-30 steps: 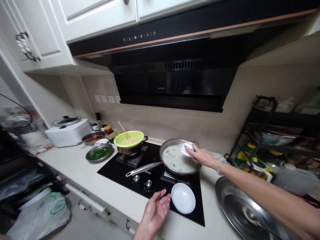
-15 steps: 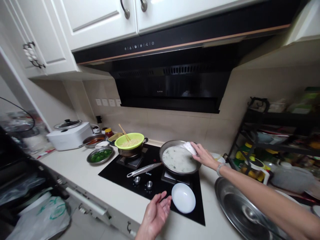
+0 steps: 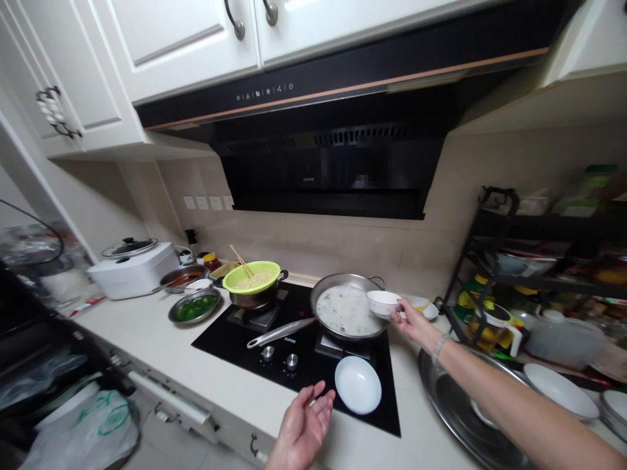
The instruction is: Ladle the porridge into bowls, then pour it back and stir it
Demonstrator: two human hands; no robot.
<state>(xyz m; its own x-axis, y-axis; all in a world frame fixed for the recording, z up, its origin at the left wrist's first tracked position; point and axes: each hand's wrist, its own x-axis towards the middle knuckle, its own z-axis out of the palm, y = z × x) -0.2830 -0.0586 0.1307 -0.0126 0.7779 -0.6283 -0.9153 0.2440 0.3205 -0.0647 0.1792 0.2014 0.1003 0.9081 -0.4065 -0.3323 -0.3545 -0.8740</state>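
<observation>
My right hand (image 3: 409,321) grips a small white bowl (image 3: 383,303) by its rim, upright over the right edge of a steel frying pan (image 3: 337,282). Milky white liquid with dark green bits (image 3: 345,312) fills the pan, which sits on the right burner. Palm up and fingers loosely apart, my left hand (image 3: 306,418) hovers at the front of the cooktop and holds nothing. Just right of its fingertips lies a white plate (image 3: 358,385) on the black glass.
On the left burner, a green colander (image 3: 252,277) with noodles and chopsticks rests on a pot. A dish of green vegetables (image 3: 196,308) stands left of it. At right are a large steel basin (image 3: 431,391) and a crowded black rack (image 3: 473,248). The range hood (image 3: 333,170) hangs above.
My right hand has brought the bowl from tipped over the pan to upright and shifted it slightly right and toward me. My left hand has hardly moved.
</observation>
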